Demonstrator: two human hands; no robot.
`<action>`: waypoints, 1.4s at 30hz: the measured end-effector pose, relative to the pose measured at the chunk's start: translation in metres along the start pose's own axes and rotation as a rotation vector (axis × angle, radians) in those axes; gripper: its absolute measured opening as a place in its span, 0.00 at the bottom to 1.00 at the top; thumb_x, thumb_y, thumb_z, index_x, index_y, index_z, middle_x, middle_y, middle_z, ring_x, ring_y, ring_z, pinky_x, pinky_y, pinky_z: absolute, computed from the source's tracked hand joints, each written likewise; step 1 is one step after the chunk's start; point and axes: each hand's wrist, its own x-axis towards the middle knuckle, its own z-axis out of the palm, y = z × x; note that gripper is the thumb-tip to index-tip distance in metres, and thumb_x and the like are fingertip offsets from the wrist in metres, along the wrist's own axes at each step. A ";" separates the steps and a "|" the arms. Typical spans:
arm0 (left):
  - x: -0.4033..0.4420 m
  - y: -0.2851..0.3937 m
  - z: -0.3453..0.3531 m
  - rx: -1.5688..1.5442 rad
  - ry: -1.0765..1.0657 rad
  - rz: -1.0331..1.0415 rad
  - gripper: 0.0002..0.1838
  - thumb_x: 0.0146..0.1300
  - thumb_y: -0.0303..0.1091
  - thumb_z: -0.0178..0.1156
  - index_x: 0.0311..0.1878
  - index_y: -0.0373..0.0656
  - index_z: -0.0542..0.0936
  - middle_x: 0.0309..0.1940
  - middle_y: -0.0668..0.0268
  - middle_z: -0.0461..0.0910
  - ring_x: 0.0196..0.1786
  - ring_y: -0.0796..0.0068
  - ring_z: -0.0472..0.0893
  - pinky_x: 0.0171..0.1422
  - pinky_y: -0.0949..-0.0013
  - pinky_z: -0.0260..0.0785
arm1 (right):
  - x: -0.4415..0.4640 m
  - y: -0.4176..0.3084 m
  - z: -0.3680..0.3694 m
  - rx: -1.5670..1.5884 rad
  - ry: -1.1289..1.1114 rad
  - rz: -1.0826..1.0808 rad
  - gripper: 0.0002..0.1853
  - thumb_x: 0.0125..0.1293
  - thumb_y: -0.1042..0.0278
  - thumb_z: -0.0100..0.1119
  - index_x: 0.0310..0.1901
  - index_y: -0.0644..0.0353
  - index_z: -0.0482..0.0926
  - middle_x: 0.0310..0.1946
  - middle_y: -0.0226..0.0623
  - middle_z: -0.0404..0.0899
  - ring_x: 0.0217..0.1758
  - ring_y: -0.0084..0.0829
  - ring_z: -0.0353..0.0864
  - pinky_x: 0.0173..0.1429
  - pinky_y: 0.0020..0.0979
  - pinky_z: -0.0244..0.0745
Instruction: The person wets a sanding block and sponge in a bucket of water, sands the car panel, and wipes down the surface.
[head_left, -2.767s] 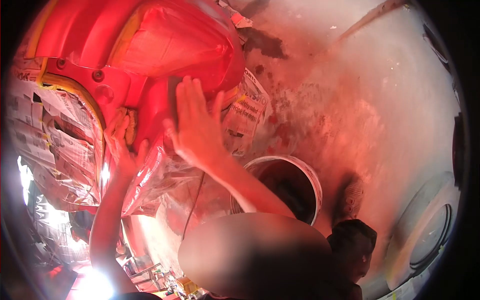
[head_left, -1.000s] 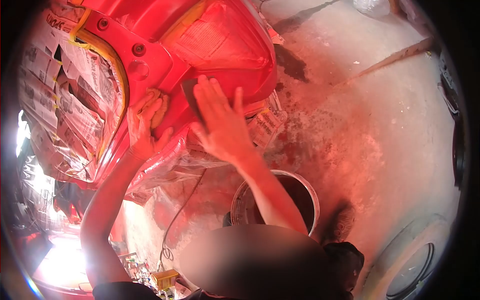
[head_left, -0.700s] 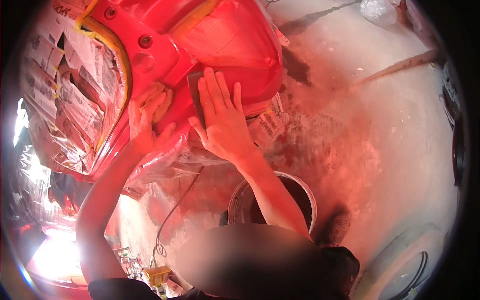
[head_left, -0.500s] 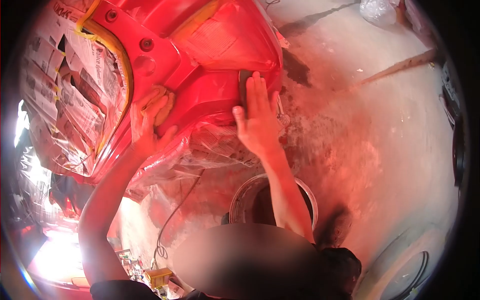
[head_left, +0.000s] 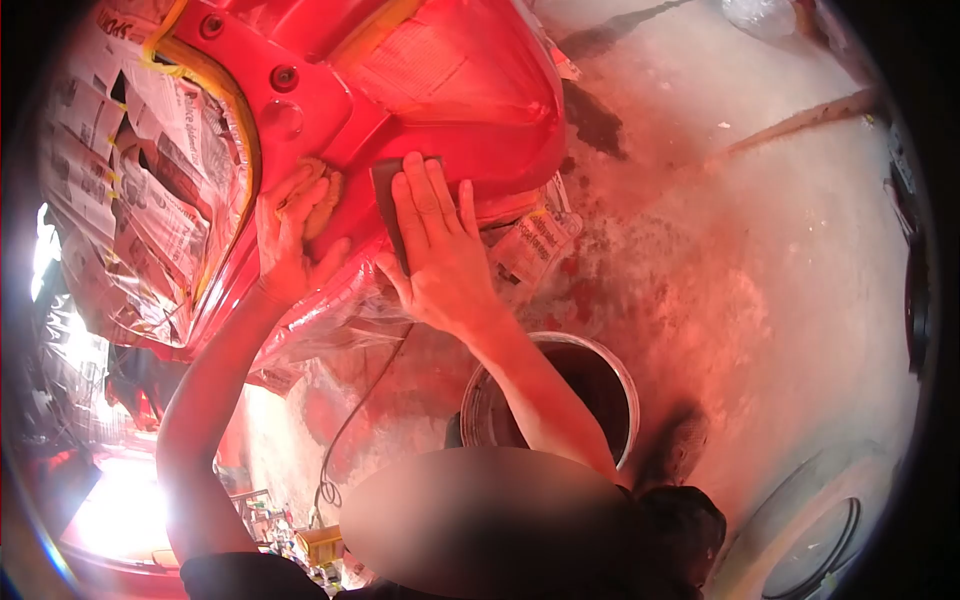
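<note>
My right hand lies with its fingers stretched along a dark grey sheet of sandpaper, pressing it against the glossy red car body panel. The sheet's left side and top edge show past the fingers; the rest is under the palm. Farther left, my left hand is curled around a yellowish-brown sponge, which rests against the same panel. Its thumb points toward the right hand, apart from it.
Newspaper and yellow tape cover the opening at left. Plastic film hangs along the panel's lower edge. A round bucket stands on the floor below my right forearm. A cable runs along the floor; a bright lamp glows lower left.
My right hand has slid left across the red panel with the sandpaper, closer to my left hand. The left hand and sponge have hardly moved.
</note>
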 end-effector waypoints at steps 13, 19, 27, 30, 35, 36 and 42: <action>0.001 0.000 -0.003 0.010 -0.046 0.013 0.38 0.60 0.40 0.72 0.72 0.41 0.70 0.69 0.44 0.69 0.70 0.44 0.70 0.75 0.47 0.62 | -0.010 0.023 -0.012 -0.051 -0.004 0.038 0.40 0.72 0.49 0.58 0.76 0.70 0.63 0.80 0.54 0.58 0.84 0.52 0.55 0.83 0.68 0.42; -0.006 -0.001 -0.004 0.013 -0.040 -0.021 0.38 0.59 0.40 0.72 0.72 0.41 0.71 0.69 0.44 0.69 0.70 0.44 0.71 0.74 0.47 0.62 | -0.002 -0.009 0.006 -0.004 0.001 0.005 0.39 0.72 0.47 0.59 0.75 0.68 0.66 0.80 0.51 0.59 0.84 0.47 0.57 0.83 0.66 0.43; 0.000 0.000 -0.003 0.017 -0.006 -0.026 0.38 0.54 0.40 0.75 0.69 0.44 0.74 0.67 0.48 0.72 0.64 0.45 0.74 0.68 0.47 0.66 | -0.008 0.057 -0.009 -0.056 0.114 0.278 0.37 0.75 0.50 0.58 0.76 0.66 0.64 0.80 0.51 0.59 0.84 0.48 0.58 0.82 0.65 0.47; -0.001 0.002 -0.005 -0.002 0.003 -0.020 0.38 0.56 0.40 0.74 0.70 0.44 0.73 0.68 0.47 0.71 0.65 0.45 0.74 0.70 0.47 0.66 | 0.000 0.038 0.001 -0.074 0.137 0.286 0.34 0.75 0.56 0.56 0.76 0.67 0.64 0.80 0.50 0.59 0.84 0.48 0.57 0.82 0.65 0.47; 0.002 0.002 -0.005 0.000 0.037 -0.016 0.39 0.52 0.41 0.76 0.68 0.46 0.76 0.68 0.50 0.73 0.63 0.47 0.75 0.65 0.48 0.68 | 0.007 -0.038 0.016 -0.216 -0.031 -0.051 0.36 0.67 0.62 0.57 0.76 0.67 0.65 0.81 0.49 0.58 0.85 0.46 0.56 0.82 0.66 0.46; 0.002 0.002 -0.005 0.000 0.040 -0.015 0.39 0.52 0.41 0.76 0.68 0.46 0.76 0.68 0.50 0.73 0.63 0.47 0.75 0.65 0.48 0.68 | 0.008 -0.042 0.015 -0.284 -0.056 -0.091 0.38 0.65 0.62 0.58 0.76 0.68 0.64 0.81 0.49 0.58 0.85 0.45 0.56 0.82 0.67 0.46; 0.001 0.003 -0.004 0.007 0.034 -0.025 0.38 0.53 0.42 0.75 0.69 0.44 0.75 0.67 0.48 0.73 0.64 0.45 0.75 0.66 0.47 0.67 | 0.023 -0.052 0.011 -0.286 -0.001 0.092 0.36 0.68 0.60 0.57 0.74 0.68 0.66 0.80 0.50 0.60 0.84 0.44 0.58 0.81 0.68 0.47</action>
